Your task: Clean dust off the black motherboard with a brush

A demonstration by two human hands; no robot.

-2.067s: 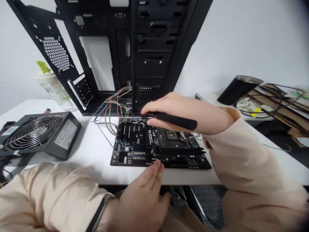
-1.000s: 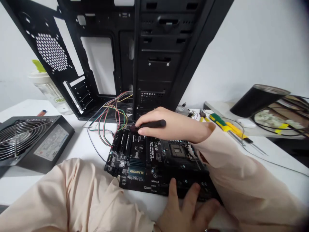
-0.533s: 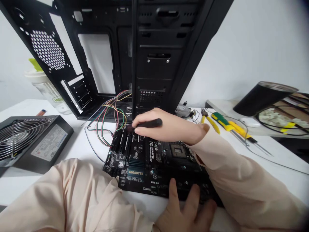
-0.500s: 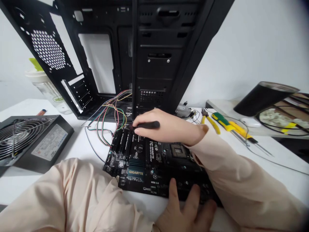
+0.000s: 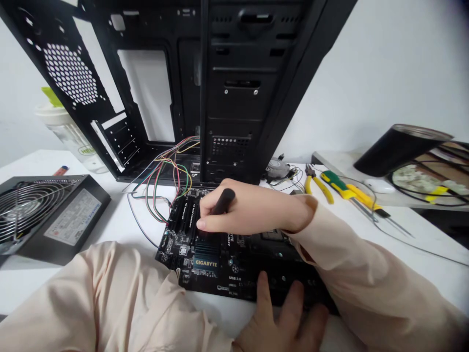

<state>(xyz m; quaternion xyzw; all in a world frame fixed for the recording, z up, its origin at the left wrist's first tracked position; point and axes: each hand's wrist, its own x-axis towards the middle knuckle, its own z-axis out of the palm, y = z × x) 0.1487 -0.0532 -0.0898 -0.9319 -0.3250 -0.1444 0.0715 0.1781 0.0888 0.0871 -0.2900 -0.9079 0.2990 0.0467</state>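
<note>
A black motherboard [image 5: 234,274] marked GIGABYTE lies flat on the white table. My right hand [image 5: 245,208] is closed round the black handle of a small brush [image 5: 224,199]. The brush's dark bristle end points down at the board beside the expansion slots [image 5: 188,215], above the blue heatsink [image 5: 205,259], and is mostly hidden by my fingers. At the board's near edge, my left hand [image 5: 280,318] has its fingers spread, with the tips resting on the board. Thin coloured wires [image 5: 157,195] run from the case to the board's left side.
Behind the board stands an open black computer case [image 5: 238,107]. A power supply [image 5: 54,215] sits at left, near a clear bottle [image 5: 73,134]. To the right lie a fan cooler [image 5: 277,168], pliers [image 5: 318,185], screwdrivers [image 5: 351,195] and a black cup [image 5: 401,149].
My right hand has moved toward me with the brush, from the board's far edge to above the heatsink. The brush handle now tilts more upright. My left hand has stayed put.
</note>
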